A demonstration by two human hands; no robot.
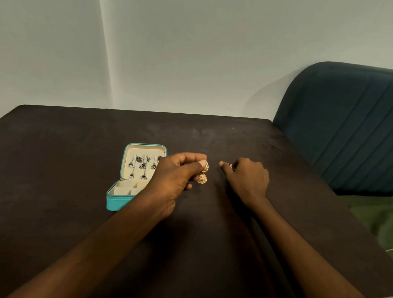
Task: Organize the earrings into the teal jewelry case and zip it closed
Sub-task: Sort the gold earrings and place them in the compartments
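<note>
One open teal zip-up jewelry case (pixel 117 202) lies at the dark counter's (pixel 31 201) nine o'clock, silver earrings (pixel 143 165) pinned in its lid. The left hand (pixel 173 178) pinches one gold filigree drop earring (pixel 203 173) in its fingers. At three o'clock, across bare counter, the right hand (pixel 246 178) rests curled around something small.

Open case (pixel 117 202) left of hands, on table (pixel 228 241)

One teal case (pixel 117 202), one gold earring (pixel 203 173), two hands
</note>
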